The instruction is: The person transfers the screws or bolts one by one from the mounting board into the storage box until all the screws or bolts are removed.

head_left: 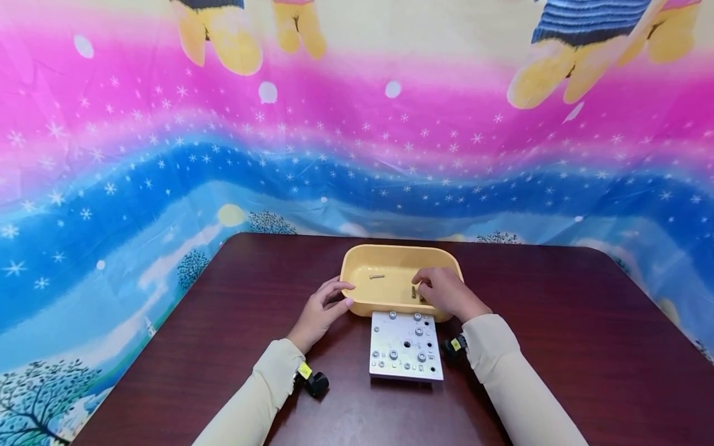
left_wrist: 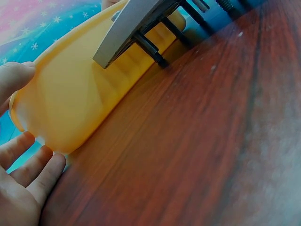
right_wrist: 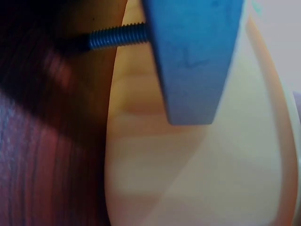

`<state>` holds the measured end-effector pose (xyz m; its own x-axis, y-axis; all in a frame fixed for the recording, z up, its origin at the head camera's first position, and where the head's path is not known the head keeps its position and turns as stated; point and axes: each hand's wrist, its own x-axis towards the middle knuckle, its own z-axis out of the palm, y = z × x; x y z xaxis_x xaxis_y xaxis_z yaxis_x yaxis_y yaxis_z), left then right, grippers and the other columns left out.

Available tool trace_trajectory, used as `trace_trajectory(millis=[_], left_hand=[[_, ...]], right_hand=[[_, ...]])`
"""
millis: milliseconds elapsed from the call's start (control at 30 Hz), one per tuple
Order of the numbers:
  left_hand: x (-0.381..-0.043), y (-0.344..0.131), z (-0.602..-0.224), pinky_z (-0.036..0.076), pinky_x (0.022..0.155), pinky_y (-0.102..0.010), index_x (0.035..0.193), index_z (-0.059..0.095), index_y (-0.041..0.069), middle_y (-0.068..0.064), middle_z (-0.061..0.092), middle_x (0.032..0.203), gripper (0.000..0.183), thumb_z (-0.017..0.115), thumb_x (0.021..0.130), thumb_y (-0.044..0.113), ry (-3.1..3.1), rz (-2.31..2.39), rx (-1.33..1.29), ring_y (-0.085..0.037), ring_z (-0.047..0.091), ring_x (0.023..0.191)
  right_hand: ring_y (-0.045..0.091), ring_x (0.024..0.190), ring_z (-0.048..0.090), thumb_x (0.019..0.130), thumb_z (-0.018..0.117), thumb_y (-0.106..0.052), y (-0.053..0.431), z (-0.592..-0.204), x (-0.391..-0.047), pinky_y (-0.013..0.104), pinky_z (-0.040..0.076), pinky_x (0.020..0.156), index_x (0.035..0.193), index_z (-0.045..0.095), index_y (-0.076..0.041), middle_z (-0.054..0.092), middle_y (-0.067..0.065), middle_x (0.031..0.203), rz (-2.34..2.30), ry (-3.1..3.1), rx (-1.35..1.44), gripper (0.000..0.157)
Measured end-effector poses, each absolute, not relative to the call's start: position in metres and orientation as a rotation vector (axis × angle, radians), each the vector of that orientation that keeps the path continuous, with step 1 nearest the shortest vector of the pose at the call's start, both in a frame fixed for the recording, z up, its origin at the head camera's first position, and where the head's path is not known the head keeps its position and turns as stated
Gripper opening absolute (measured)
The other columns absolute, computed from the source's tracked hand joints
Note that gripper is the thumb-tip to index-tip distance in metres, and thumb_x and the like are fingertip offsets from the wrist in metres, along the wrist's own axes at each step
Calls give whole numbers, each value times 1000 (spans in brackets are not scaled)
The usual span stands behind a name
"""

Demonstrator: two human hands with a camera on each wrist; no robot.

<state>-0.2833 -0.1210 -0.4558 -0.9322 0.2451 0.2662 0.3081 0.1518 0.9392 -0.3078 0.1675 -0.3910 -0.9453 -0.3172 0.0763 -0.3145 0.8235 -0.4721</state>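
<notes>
Pale sleeves [head_left: 504,347] led, in the head view, to a left hand [head_left: 320,316] resting loosely open against the yellow bin [head_left: 362,308] and a right hand [head_left: 446,292] curled inside it near screws [head_left: 377,276], its grip impossible to tell; a metal plate [head_left: 390,341] stood in front. Left wrist: bolts [left_wrist: 149,47] jutted beneath the plate. Right wrist: one bolt showed.

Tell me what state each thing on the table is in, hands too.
Yellow tray: upright, open-topped.
Loose screws: in the tray, the left one lying on its side.
Metal plate: raised off the table, bolts protruding underneath.
Left hand: touching the tray's left end.
Right hand: inside the tray, fingers bent; grip unclear.
</notes>
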Motion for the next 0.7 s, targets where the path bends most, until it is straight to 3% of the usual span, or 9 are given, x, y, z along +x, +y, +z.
trace_trajectory(millis=[267, 433, 700], left_hand=[[-280, -121, -453, 42, 103, -47, 117, 65, 22, -7, 41, 148, 26, 68, 91, 28, -2372, -1900, -538, -23, 44, 133], [-279, -121, -455, 41, 104, -48, 117, 65, 21, -8, 40, 148, 27, 68, 91, 27, -2357, -1908, -542, -24, 43, 133], [-281, -121, -456, 42, 104, -46, 118, 65, 22, -4, 42, 147, 29, 68, 91, 33, -2367, -1911, -550, -20, 43, 133]], right_hand=[[15, 62, 50, 93, 56, -12, 168, -391, -306, 29, 45, 63, 108, 71, -7, 66, 3, 91, -764, 3006, -524, 22], [14, 65, 52, 93, 55, -9, 169, -391, -306, 31, 46, 66, 106, 71, -6, 67, 4, 92, -835, 3012, -596, 21], [16, 81, 57, 92, 53, -4, 172, -380, -299, 34, 49, 73, 105, 71, -7, 69, 8, 98, -947, 2994, -745, 22]])
